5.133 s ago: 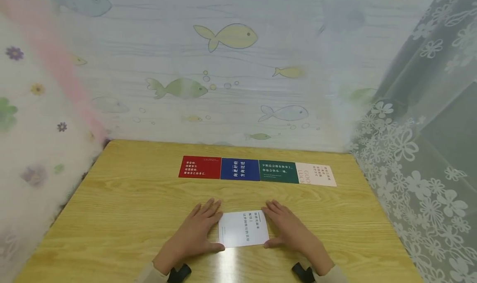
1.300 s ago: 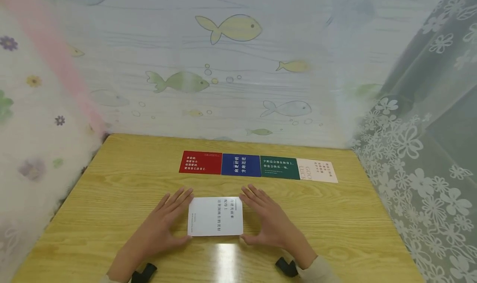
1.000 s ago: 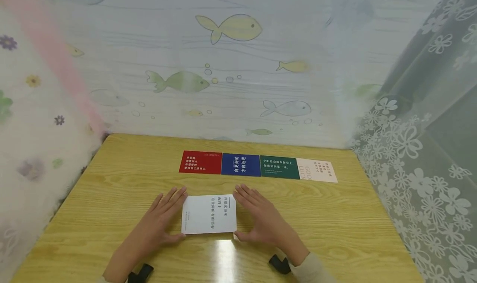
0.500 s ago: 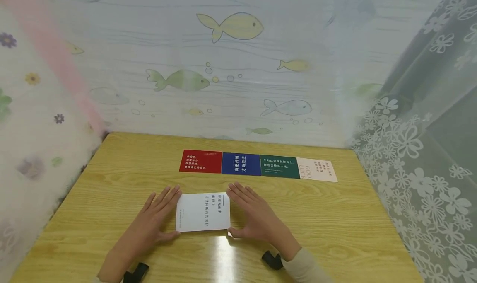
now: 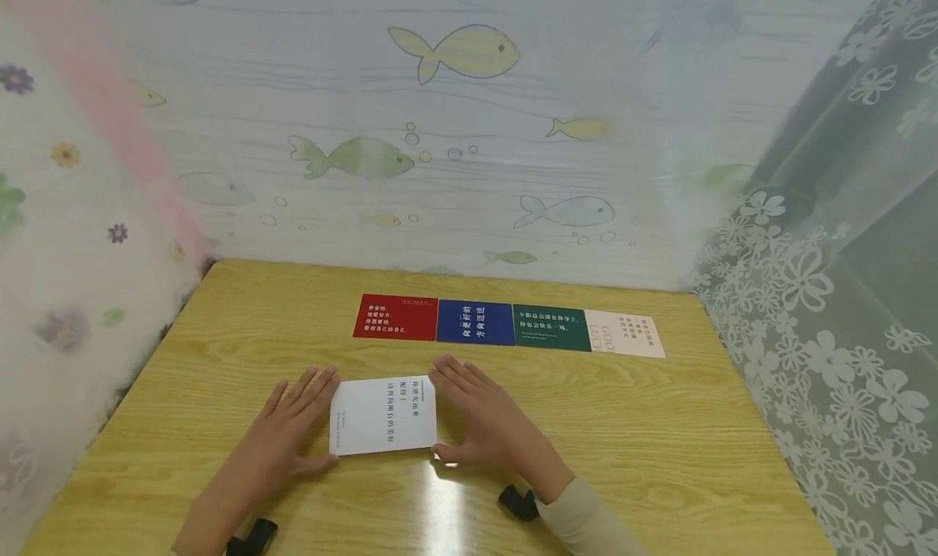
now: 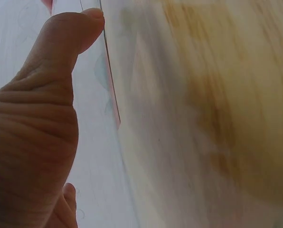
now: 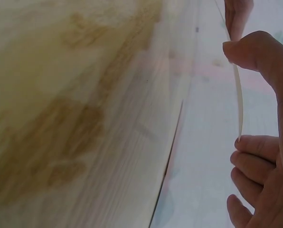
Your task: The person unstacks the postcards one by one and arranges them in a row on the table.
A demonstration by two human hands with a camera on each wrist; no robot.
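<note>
A white card point(image 5: 359, 426) printed with dark vertical writing is held slightly above the wooden table between both hands. My left hand point(image 5: 278, 434) holds its left edge, thumb at the near corner and fingertips at the far corner. On the opposite edge, my right hand point(image 5: 484, 418) grips the card in the same way. The right wrist view shows the card point(image 7: 239, 95) edge-on and slightly bowed, between the thumb point(image 7: 255, 52) and the index finger. In the left wrist view the thumb point(image 6: 61, 42) is prominent, and the card is mostly hidden.
Along the back of the table point(image 5: 242, 336) lie a red card point(image 5: 410, 312), a blue card point(image 5: 491, 320), a green card point(image 5: 564, 340) and a pale pink card point(image 5: 633, 340), side by side. A fish-patterned curtain point(image 5: 293, 92) hangs behind; lace fabric point(image 5: 828, 377) borders the right.
Both hands have carried the white card leftward and slightly away from me, from near the table's front middle. The row of coloured cards stays in place.
</note>
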